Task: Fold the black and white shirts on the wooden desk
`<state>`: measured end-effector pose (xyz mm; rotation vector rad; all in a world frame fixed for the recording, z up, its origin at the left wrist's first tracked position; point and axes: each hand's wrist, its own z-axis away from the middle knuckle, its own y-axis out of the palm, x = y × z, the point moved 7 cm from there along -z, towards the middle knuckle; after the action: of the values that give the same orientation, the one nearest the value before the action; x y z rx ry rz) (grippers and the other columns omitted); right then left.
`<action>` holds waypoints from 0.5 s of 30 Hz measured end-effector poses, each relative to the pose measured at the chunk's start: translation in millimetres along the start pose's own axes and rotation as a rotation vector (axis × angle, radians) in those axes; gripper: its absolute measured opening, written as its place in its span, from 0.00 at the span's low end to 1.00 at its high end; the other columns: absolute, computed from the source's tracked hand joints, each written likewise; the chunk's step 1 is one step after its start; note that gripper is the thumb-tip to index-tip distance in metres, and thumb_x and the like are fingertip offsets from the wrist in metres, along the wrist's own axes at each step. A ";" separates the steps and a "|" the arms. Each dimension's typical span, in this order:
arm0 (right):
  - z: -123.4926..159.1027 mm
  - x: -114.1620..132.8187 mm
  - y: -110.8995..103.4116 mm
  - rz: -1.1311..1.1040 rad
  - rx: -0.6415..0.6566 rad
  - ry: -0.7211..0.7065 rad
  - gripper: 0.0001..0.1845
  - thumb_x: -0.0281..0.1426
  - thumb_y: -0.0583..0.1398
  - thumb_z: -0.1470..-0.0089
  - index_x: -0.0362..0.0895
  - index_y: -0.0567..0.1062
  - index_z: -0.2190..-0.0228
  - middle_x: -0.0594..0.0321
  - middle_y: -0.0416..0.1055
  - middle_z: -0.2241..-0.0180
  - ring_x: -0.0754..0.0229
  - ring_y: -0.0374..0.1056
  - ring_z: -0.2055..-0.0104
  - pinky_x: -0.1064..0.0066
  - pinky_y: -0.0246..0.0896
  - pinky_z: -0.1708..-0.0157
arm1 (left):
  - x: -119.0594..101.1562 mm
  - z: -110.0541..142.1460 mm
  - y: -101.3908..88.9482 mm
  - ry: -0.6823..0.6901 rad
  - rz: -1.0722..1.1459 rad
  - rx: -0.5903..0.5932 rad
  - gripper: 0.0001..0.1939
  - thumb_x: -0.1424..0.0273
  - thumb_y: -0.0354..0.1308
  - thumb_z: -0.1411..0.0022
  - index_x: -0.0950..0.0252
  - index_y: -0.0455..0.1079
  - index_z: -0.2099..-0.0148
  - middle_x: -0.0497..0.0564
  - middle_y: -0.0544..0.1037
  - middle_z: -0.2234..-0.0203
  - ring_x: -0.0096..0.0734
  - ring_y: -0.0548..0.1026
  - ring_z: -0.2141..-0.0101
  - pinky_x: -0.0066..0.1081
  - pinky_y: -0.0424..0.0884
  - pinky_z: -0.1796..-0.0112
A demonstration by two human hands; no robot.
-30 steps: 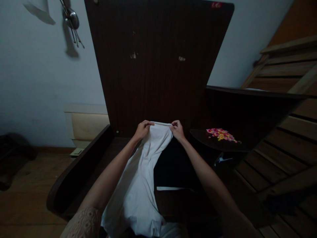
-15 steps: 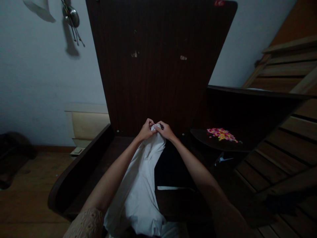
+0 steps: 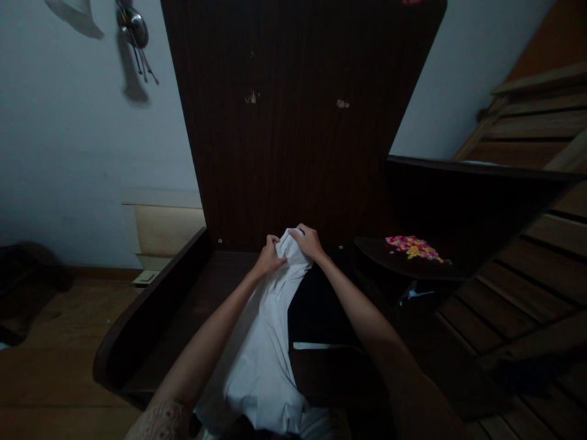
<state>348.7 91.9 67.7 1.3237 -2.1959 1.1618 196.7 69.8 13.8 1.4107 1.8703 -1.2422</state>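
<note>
Dim light falls on a pale wall [image 3: 92,146] with a metal sconce [image 3: 133,28], plank flooring [image 3: 68,342], a tall dark wooden panel [image 3: 298,140] and slatted wooden furniture [image 3: 527,263].

The left sleeve [image 3: 161,420] is pale beige, its surface patterned with rounded eyelets.

L hand [image 3: 269,257] & R hand [image 3: 310,242] close together, fingers curled.
</note>
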 end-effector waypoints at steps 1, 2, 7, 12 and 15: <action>-1.2 -2.6 -3.4 -0.016 -0.037 0.015 0.19 0.47 0.56 0.45 0.45 0.67 0.77 0.67 0.65 0.77 0.62 0.60 0.71 0.73 0.54 0.69 | 0.1 7.2 -1.9 0.010 -0.057 -0.013 0.26 0.77 0.61 0.58 0.60 0.53 0.58 0.42 0.65 0.70 0.26 0.67 0.70 0.27 0.63 0.67; -2.0 -5.6 -6.5 -0.031 -0.069 0.030 0.20 0.48 0.55 0.45 0.46 0.66 0.77 0.67 0.64 0.77 0.62 0.60 0.71 0.73 0.55 0.69 | 0.9 14.7 -3.1 0.015 -0.106 -0.019 0.24 0.77 0.60 0.57 0.60 0.53 0.58 0.42 0.65 0.70 0.26 0.67 0.71 0.27 0.63 0.67; 0.4 -20.6 -10.7 -0.077 -0.132 0.078 0.20 0.49 0.54 0.46 0.47 0.64 0.76 0.67 0.63 0.77 0.61 0.60 0.70 0.72 0.55 0.68 | 13.1 51.2 0.5 -0.045 -0.365 0.058 0.13 0.77 0.57 0.55 0.61 0.59 0.67 0.45 0.67 0.73 0.32 0.68 0.70 0.31 0.64 0.66; 5.1 -31.5 -10.0 -0.070 -0.170 0.107 0.20 0.49 0.54 0.46 0.47 0.64 0.77 0.66 0.65 0.76 0.60 0.61 0.69 0.72 0.55 0.68 | 28.5 79.9 -4.7 -0.228 -0.445 0.173 0.04 0.73 0.58 0.55 0.63 0.67 0.72 0.49 0.71 0.75 0.36 0.71 0.70 0.31 0.65 0.67; 5.2 -35.0 -11.0 -0.043 -0.181 0.131 0.20 0.49 0.54 0.46 0.47 0.63 0.77 0.65 0.65 0.77 0.60 0.62 0.70 0.72 0.55 0.68 | 44.8 97.0 -10.8 -0.432 -0.312 0.355 0.03 0.71 0.57 0.55 0.64 0.69 0.77 0.47 0.70 0.80 0.33 0.70 0.74 0.28 0.62 0.73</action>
<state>376.8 105.6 47.8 1.1801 -2.1119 0.9795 157.7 6.4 -63.6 0.9168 1.6580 -1.9335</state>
